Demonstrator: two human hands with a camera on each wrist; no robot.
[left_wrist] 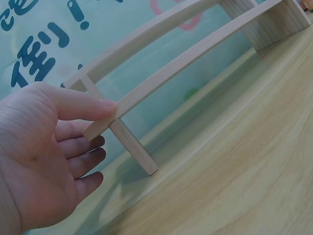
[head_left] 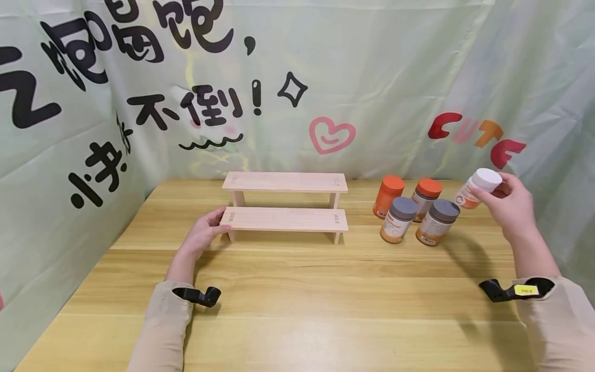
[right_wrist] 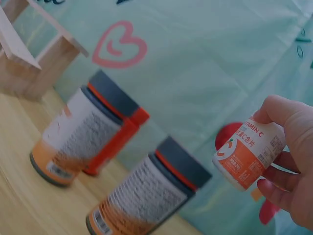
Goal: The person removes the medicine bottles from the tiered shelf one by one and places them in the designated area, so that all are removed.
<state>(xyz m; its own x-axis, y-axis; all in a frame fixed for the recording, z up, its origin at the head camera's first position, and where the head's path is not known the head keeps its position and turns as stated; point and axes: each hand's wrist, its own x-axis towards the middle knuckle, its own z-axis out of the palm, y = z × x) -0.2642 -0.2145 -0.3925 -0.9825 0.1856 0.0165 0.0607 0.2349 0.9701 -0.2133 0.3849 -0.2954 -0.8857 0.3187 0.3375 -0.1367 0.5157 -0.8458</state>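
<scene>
My left hand pinches the left end of the lower shelf of a two-step wooden rack; in the left wrist view the thumb lies on the board's edge and the other fingers curl below. My right hand grips a small white-capped vitamin C bottle with an orange and white label, held tilted in the air. Beside it on the table stand two grey-capped bottles, one on the left and one on the right. Behind them are an orange bottle and an orange-capped bottle.
The wooden table reaches back to a pale green cloth with printed writing, a heart and coloured letters. This cloth also hangs along the left and right sides. Black camera mounts sit on the left wrist and right wrist.
</scene>
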